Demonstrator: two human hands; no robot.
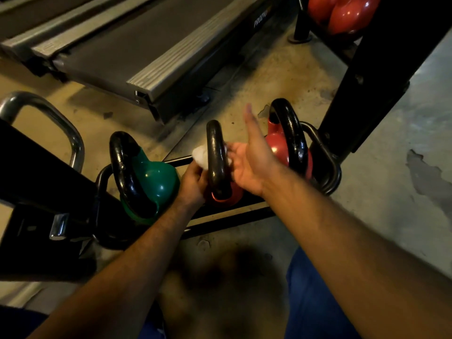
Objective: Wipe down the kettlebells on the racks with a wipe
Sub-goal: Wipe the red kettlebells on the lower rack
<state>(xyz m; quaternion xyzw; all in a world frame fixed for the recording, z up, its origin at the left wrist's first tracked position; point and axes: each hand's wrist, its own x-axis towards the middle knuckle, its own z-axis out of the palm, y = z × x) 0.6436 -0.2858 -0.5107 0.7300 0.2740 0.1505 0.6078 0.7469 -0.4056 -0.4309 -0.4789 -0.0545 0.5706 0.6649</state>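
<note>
Three kettlebells stand on a low black rack (327,167): a green one (156,182) on the left, a red one with a black handle (216,162) in the middle, and another red one (281,145) on the right. My left hand (193,179) grips a crumpled white wipe (200,155) against the left side of the middle handle. My right hand (252,157) is palm up just right of that handle, thumb stretched upward, its fingers reaching behind the handle toward the wipe.
A treadmill deck (151,45) lies on the floor behind the rack. A black rack upright (371,77) rises at the right, with more red kettlebells (342,15) at the top. A chrome tube frame (49,113) and a black post (36,172) stand at the left.
</note>
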